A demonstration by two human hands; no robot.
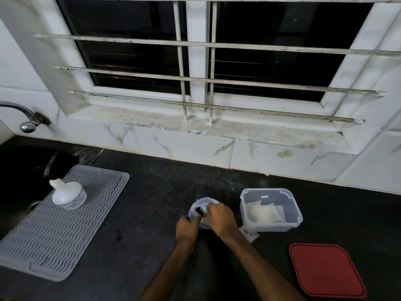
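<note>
A thin clear plastic bag (202, 204) with a small dark item inside sits on the black counter (152, 203) near the middle. My left hand (187, 229) grips the bag's near left edge. My right hand (221, 218) pinches the bag's opening from the right, fingers curled over its top. Just to the right stands an open clear plastic container (271, 210) with white packets lying in it. Its red lid (326, 269) lies flat on the counter at the near right.
A grey ribbed drying mat (54, 231) lies at the left with a white tub (68, 195) of wipes on it. Beyond it is a dark sink (23, 177) under a wall tap (28, 120). A barred window and tiled sill run along the back.
</note>
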